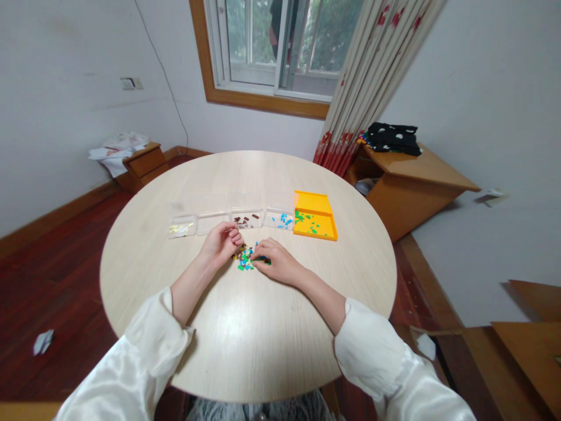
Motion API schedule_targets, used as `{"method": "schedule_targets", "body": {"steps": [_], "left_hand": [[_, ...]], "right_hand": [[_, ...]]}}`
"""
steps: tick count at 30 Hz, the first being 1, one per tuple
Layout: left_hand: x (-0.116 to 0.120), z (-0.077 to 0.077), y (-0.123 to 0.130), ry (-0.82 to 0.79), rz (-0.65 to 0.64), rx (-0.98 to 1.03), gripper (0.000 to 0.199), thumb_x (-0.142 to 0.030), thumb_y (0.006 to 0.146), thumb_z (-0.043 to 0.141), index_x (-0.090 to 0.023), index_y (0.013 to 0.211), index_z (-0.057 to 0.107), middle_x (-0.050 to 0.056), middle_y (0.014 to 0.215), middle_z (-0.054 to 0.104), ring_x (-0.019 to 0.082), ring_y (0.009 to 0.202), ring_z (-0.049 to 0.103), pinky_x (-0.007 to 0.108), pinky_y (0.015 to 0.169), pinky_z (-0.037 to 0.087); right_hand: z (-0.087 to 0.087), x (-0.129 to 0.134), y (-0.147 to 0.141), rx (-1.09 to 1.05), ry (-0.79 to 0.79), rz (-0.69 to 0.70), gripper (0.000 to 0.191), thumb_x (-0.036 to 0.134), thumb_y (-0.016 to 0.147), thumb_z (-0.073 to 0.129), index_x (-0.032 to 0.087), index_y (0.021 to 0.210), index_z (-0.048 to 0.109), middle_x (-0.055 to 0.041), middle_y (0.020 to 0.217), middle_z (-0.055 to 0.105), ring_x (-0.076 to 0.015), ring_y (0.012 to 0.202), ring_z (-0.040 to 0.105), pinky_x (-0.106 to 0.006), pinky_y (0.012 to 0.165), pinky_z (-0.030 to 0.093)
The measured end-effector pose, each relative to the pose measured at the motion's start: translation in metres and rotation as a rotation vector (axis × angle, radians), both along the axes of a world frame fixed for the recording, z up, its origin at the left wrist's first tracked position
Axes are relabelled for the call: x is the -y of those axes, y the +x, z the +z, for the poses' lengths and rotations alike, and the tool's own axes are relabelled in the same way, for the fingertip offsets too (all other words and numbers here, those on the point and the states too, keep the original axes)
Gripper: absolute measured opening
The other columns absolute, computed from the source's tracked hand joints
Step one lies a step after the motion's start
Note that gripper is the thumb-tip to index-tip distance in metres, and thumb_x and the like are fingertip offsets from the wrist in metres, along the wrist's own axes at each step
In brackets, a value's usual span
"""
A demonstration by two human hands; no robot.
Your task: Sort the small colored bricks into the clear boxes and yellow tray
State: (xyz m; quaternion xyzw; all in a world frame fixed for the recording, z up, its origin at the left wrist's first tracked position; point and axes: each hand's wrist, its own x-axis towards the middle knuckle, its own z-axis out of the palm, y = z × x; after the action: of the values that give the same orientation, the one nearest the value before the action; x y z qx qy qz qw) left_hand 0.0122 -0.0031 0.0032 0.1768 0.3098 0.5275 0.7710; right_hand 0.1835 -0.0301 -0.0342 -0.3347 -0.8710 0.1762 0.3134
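A small pile of mixed coloured pieces (246,258) lies on the round table between my hands. My left hand (222,242) is at the pile's left side, palm turned up and fingers curled; whether anything is in them is too small to tell. At the pile's right side, my right hand (277,259) reaches down with its fingertips among the pieces; what they hold is hidden. Beyond the hands are a yellow box (336,229) with green pieces, a clear box with blue pieces (283,220) and a clear box with brown pieces (246,221).
Farther left on the round table (254,339) are a clear box (211,223) and another with pale yellow pieces (181,228). All the lids stand open toward the back. A wooden cabinet (412,181) with dark cloth on it is beyond the table at right.
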Motion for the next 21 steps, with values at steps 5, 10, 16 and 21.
{"method": "schedule_targets", "body": {"steps": [5,10,16,21], "left_hand": [[0.0000,-0.0007,0.0012,0.014,-0.002,-0.033,0.022,-0.008,0.066,0.052,-0.016,0.049,0.040,-0.006,0.041,0.032,0.005,0.039,0.028,0.020,0.041,0.029],[-0.0007,-0.0024,0.0011,0.017,0.003,-0.053,0.022,-0.009,0.065,0.052,-0.016,0.049,0.040,-0.006,0.041,0.031,0.005,0.039,0.028,0.020,0.041,0.028],[-0.0010,-0.0021,0.0016,0.032,0.007,-0.102,0.022,-0.009,0.064,0.053,-0.016,0.050,0.038,-0.007,0.041,0.030,0.005,0.038,0.027,0.020,0.041,0.027],[0.0017,-0.0038,0.0043,0.088,-0.012,-0.228,0.022,-0.011,0.062,0.057,-0.016,0.050,0.039,-0.007,0.041,0.031,0.005,0.039,0.029,0.019,0.042,0.028]], "right_hand": [[0.0001,-0.0011,0.0000,0.012,-0.084,-0.009,0.012,0.008,0.078,0.060,0.018,0.080,0.066,-0.0032,0.081,0.066,-0.0154,0.084,0.056,-0.030,0.080,0.042],[0.0005,-0.0014,-0.0005,0.015,-0.104,-0.010,0.012,0.008,0.078,0.060,0.018,0.080,0.066,-0.0035,0.082,0.067,-0.0153,0.083,0.056,-0.030,0.080,0.042],[0.0002,-0.0009,-0.0008,0.019,-0.090,-0.005,0.013,0.006,0.077,0.059,0.018,0.080,0.066,-0.0033,0.081,0.067,-0.0159,0.084,0.056,-0.030,0.080,0.042],[0.0015,-0.0007,0.0004,0.007,-0.060,-0.031,0.013,0.006,0.076,0.059,0.018,0.078,0.065,-0.0027,0.078,0.066,-0.0154,0.080,0.056,-0.031,0.079,0.042]]}}
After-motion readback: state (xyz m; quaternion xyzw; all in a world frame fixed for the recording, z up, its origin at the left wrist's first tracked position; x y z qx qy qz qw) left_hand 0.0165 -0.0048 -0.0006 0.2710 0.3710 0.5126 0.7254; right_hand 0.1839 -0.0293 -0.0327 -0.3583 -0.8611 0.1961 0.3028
